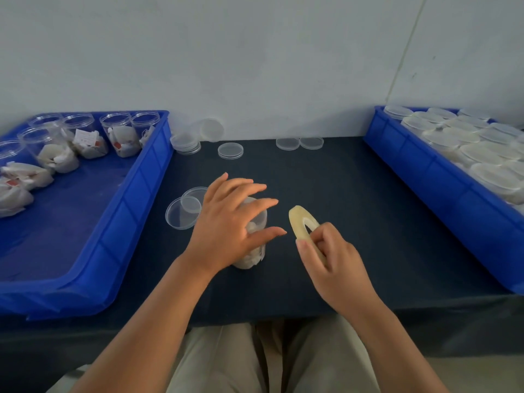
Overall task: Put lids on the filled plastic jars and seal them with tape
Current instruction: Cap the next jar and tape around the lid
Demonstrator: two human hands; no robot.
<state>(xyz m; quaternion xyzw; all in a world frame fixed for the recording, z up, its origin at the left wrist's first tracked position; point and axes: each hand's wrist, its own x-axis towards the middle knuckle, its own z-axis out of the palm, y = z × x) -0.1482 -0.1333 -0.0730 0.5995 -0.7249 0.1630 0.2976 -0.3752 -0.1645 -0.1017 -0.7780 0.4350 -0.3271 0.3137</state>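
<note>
A clear plastic jar point(255, 251) filled with white packets stands on the dark table near its middle. My left hand point(229, 222) lies flat over the jar's top with fingers spread and straight, hiding the top. To its right, my right hand point(329, 256) pinches a yellowish roll of tape point(302, 222), held tilted just above the table. Two loose clear lids point(183, 212) lie overlapping to the left of the jar.
A blue bin point(133, 211) at left holds several open filled jars point(85, 140). A blue bin point(442, 188) at right is packed with lidded jars. More clear lids point(230, 150) lie along the back of the table by the wall.
</note>
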